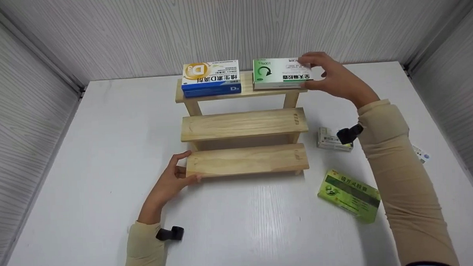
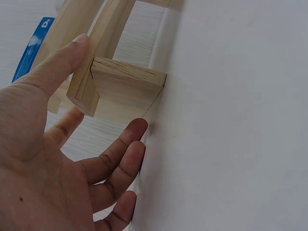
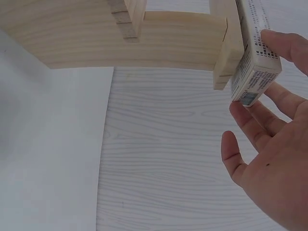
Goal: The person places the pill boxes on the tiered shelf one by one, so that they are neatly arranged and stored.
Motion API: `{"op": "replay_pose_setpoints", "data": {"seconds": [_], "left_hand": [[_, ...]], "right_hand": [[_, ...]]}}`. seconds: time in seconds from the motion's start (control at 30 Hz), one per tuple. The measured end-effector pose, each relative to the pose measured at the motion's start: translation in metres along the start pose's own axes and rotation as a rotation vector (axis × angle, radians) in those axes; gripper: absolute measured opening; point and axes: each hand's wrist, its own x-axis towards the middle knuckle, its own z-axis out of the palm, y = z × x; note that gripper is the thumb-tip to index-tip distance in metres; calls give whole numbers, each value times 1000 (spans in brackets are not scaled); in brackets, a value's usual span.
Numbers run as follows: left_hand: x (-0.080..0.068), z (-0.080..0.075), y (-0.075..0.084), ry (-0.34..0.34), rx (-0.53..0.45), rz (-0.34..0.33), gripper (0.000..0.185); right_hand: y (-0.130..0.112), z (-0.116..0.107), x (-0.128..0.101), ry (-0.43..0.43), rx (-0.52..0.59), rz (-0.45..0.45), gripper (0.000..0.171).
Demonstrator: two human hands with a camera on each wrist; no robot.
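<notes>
A three-step wooden shelf (image 1: 244,125) stands mid-table. On its top step lie a blue and orange box (image 1: 211,76) at the left and a green and white box (image 1: 277,73) at the right. My right hand (image 1: 311,71) pinches the right end of the green and white box (image 3: 255,53) between thumb and fingers; in the right wrist view the hand (image 3: 255,72) is at the shelf's (image 3: 120,43) top corner. My left hand (image 1: 191,166) rests at the left end of the bottom step. Its thumb (image 2: 72,53) touches the wood (image 2: 130,96), and its fingers lie straight along the table.
On the table right of the shelf lie a green and yellow box (image 1: 349,195), a small white box (image 1: 329,139) partly behind my wrist, and another small pack (image 1: 421,154) by my right sleeve. Pale panelled walls close in the table on three sides.
</notes>
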Motion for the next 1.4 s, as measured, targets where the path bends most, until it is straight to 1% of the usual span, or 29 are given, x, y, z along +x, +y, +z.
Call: {"op": "replay_pose_setpoints", "data": {"seconds": [0.23,0.53,0.63,0.73,0.87,0.97,1.17,1.4], "left_hand": [[-1,0,1,0,-2,-9,84],[0,1,-3,-4,-43,37,82],[-1,1,-3,4,-33,43,82],[-1,1,-2,5,-23,44,82],[-1,0,-1,1,-20,40,81],[-2,-1,-1,-1,-11,37,81],[-1,-1,-1,0,9,13,82],[0,1,-1,-9,12,22,81]], "right_hand": [[-5,4,6,-10,16,-11,61],[-4,11,10,-47,45,-25,66],[-1,12,9,-39,33,-36,69],[6,12,3,0,19,-48,72],[19,9,-12,72,22,-56,71],[29,4,-27,106,41,-46,70],[44,-6,-60,143,43,-1,70],[58,-8,-104,161,50,43,73]]}}
